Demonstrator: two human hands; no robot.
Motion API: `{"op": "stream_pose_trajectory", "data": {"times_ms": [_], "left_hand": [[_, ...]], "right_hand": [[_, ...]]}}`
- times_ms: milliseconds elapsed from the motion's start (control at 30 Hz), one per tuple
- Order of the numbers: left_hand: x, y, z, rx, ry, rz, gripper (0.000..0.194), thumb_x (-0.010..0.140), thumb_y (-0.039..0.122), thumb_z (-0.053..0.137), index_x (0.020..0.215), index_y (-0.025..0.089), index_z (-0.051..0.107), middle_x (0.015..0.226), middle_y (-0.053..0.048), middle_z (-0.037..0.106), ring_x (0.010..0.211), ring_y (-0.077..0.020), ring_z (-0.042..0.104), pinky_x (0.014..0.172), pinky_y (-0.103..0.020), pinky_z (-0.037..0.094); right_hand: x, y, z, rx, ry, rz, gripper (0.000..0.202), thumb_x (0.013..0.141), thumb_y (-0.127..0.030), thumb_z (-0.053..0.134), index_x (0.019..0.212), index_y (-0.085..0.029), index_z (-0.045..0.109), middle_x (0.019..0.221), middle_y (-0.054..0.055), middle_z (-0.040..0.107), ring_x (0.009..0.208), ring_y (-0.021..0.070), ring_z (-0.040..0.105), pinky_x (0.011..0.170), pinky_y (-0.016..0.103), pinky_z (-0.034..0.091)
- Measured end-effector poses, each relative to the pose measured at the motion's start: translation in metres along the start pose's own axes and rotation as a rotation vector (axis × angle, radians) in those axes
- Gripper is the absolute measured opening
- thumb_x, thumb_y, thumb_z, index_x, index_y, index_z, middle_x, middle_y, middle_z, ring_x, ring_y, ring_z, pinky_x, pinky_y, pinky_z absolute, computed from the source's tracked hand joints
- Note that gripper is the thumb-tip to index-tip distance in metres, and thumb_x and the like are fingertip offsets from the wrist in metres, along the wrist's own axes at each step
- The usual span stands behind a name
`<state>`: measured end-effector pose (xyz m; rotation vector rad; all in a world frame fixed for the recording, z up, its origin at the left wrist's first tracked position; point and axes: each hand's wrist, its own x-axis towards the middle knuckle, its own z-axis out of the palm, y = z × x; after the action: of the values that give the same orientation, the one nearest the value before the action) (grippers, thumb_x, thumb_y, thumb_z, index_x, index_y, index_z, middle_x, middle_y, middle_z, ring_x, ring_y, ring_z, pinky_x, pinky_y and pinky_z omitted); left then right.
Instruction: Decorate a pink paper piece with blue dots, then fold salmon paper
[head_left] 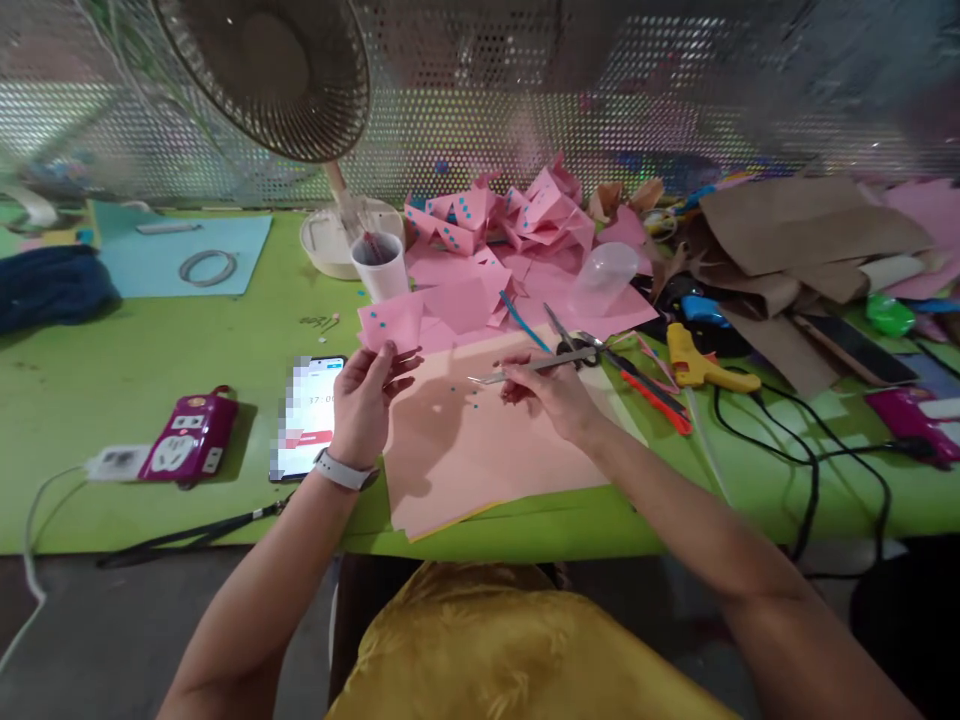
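Between the thumb and fingers of my left hand is the lower edge of a folded pink paper piece with small blue dots on it. My right hand is closed around slim silver tweezers, their tips pointing left toward the pink piece without touching it. Under both hands lies a stack of peach paper sheets, with a few tiny blue dots on top. Beyond my hands sits a pile of folded pink paper shapes, several carrying blue dots.
A fan and white cup stand behind. A phone and purple power strip lie left. Scissors, a red cutter, a yellow glue gun with black cables and brown paper lie right.
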<state>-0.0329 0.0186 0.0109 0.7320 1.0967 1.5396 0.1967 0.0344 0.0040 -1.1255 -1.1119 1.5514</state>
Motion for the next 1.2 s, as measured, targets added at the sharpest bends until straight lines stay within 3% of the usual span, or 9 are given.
{"op": "stream_pose_trajectory", "data": {"times_ms": [267,467,600,700,767,900,1033,1200], "left_hand": [[-0.005,0.001,0.002,0.007,-0.027,-0.054,0.024,0.076,0.036,0.08,0.086,0.019,0.067,0.082,-0.002,0.076,0.074,-0.0121,0.073,0.061,-0.018,0.054],[-0.006,0.001,0.003,-0.007,-0.006,-0.071,0.023,0.076,0.035,0.08,0.085,0.018,0.067,0.08,-0.001,0.076,0.072,-0.0118,0.072,0.059,-0.017,0.054],[-0.006,0.002,0.003,-0.014,-0.01,-0.072,0.022,0.077,0.034,0.08,0.086,0.018,0.067,0.079,-0.001,0.076,0.072,-0.0113,0.072,0.059,-0.017,0.054],[-0.006,0.002,0.002,-0.009,-0.008,-0.077,0.022,0.077,0.034,0.08,0.086,0.018,0.068,0.079,-0.001,0.075,0.071,-0.0111,0.072,0.06,-0.017,0.054],[-0.006,0.001,0.002,-0.007,-0.009,-0.08,0.022,0.077,0.035,0.08,0.086,0.018,0.067,0.079,-0.001,0.075,0.072,-0.0113,0.072,0.06,-0.017,0.054],[-0.006,0.002,0.002,-0.01,-0.009,-0.085,0.023,0.076,0.035,0.08,0.085,0.019,0.067,0.08,-0.001,0.076,0.073,-0.0118,0.072,0.06,-0.018,0.054],[-0.006,0.003,0.002,-0.003,-0.012,-0.092,0.024,0.076,0.037,0.08,0.083,0.018,0.065,0.079,-0.002,0.076,0.072,-0.0118,0.072,0.06,-0.018,0.054],[-0.005,0.002,0.001,0.022,-0.029,-0.099,0.025,0.077,0.038,0.079,0.082,0.018,0.065,0.082,-0.003,0.076,0.073,-0.0124,0.073,0.061,-0.018,0.054]], "right_hand": [[0.001,0.003,-0.005,0.024,-0.051,0.075,0.038,0.068,-0.042,0.084,0.096,-0.019,0.072,0.082,0.003,0.076,0.068,0.0125,0.069,0.056,0.021,0.05],[-0.003,0.008,-0.01,-0.024,-0.117,0.073,0.044,0.078,-0.05,0.076,0.108,-0.019,0.07,0.075,0.001,0.073,0.05,0.0093,0.062,0.048,0.022,0.048],[-0.005,0.008,-0.008,-0.026,-0.18,0.09,0.044,0.077,-0.044,0.078,0.116,-0.023,0.069,0.094,0.004,0.077,0.07,0.013,0.071,0.06,0.023,0.054],[-0.005,0.01,-0.003,-0.043,-0.129,0.023,0.037,0.076,-0.047,0.078,0.101,-0.021,0.075,0.084,0.004,0.076,0.068,0.0129,0.07,0.062,0.024,0.054],[-0.005,0.013,0.0,-0.097,-0.061,-0.021,0.035,0.078,-0.051,0.074,0.091,-0.018,0.075,0.076,0.004,0.074,0.062,0.0125,0.067,0.055,0.023,0.052],[-0.004,0.018,0.005,-0.169,-0.018,-0.013,0.038,0.076,-0.047,0.077,0.102,-0.019,0.072,0.075,0.002,0.073,0.059,0.0125,0.065,0.048,0.022,0.047],[-0.003,0.022,0.011,-0.103,-0.008,0.02,0.033,0.068,-0.039,0.084,0.09,-0.019,0.07,0.081,0.003,0.075,0.069,0.0146,0.069,0.058,0.025,0.053],[-0.003,0.029,0.014,-0.104,-0.006,0.032,0.033,0.065,-0.037,0.086,0.092,-0.022,0.075,0.095,0.005,0.078,0.087,0.0199,0.073,0.08,0.034,0.058]]}}
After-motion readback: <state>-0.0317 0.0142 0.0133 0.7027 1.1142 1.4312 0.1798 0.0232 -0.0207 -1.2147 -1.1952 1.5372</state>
